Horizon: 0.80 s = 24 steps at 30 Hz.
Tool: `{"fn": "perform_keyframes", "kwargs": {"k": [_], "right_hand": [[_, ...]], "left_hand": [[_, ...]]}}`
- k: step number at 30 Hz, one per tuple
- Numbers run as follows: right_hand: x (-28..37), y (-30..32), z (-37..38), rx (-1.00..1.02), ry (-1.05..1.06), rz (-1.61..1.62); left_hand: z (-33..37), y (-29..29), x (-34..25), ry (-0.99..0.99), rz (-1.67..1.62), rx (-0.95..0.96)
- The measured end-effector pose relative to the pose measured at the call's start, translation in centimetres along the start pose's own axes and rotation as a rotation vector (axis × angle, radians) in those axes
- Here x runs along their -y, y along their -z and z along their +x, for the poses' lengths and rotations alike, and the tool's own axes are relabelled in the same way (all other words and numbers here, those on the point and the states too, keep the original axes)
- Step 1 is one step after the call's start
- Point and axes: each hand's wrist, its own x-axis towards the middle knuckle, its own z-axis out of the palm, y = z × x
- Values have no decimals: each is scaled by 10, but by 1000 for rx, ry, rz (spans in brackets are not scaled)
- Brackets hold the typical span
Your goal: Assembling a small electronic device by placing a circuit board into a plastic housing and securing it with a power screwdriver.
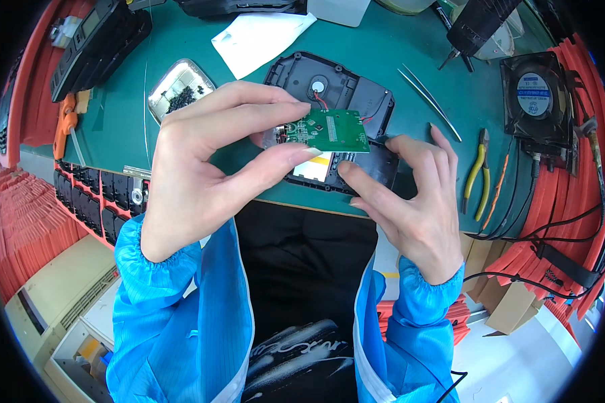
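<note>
The left hand (205, 154) has its thumb and fingers clamped on a flat green circuit board (336, 131), holding it tilted over the black plastic case (361, 91). The right hand (420, 188) has its fingers spread apart, with the pointing finger at the black plastic part with a white screen (309, 169), just below the board. I cannot tell if it presses there. Thin red wires (321, 101) run from the case to the board. Farther out on the green table (417, 40) lie thin silver tweezers (431, 104), yellow-handled pliers (474, 178), a white sheet of paper (259, 41) and a shallow pale tray (163, 91) with little black bits inside.
</note>
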Motion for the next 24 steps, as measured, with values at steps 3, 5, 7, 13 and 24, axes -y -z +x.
{"fn": "perform_keyframes", "kwargs": {"k": [3,5,7,13,24], "right_hand": [[0,1,1,1,4,9],[0,2,1,2,6,14],[-1,5,4,20,4,35],[-5,1,3,-3,15,80],[-13,-8,-4,-144,-8,241]], "left_hand": [[-1,0,2,-18,-6,-11],[-1,-1,2,-26,-9,-17],[-1,-1,2,-25,2,-3],[-2,-2,0,-29,10,-25],[-11,-4,4,-349,409,75]]}}
